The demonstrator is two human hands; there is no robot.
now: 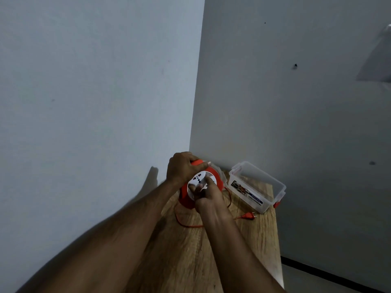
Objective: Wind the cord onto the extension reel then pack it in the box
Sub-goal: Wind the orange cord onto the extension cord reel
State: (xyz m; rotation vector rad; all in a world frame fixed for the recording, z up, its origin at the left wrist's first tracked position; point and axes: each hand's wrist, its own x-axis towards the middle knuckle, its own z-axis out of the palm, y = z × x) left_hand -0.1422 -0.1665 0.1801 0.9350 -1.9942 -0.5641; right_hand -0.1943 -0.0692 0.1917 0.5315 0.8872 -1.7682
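An orange extension reel (215, 176) with a white socket face stands upright on the wooden table (249, 233), in the corner of two walls. My left hand (182, 168) grips the orange handle at its top. My right hand (206, 194) is closed on the white face, fingers pinched on a part that they hide. Loose orange cord (184, 223) loops on the table under the reel and ends in an orange plug (249, 216). A clear plastic box (257, 187) with orange latches stands open to the right of the reel.
Grey walls close in on the left and behind the table. The table's right edge drops to the floor, where a dark skirting line runs along the wall. A paper label lies inside the box.
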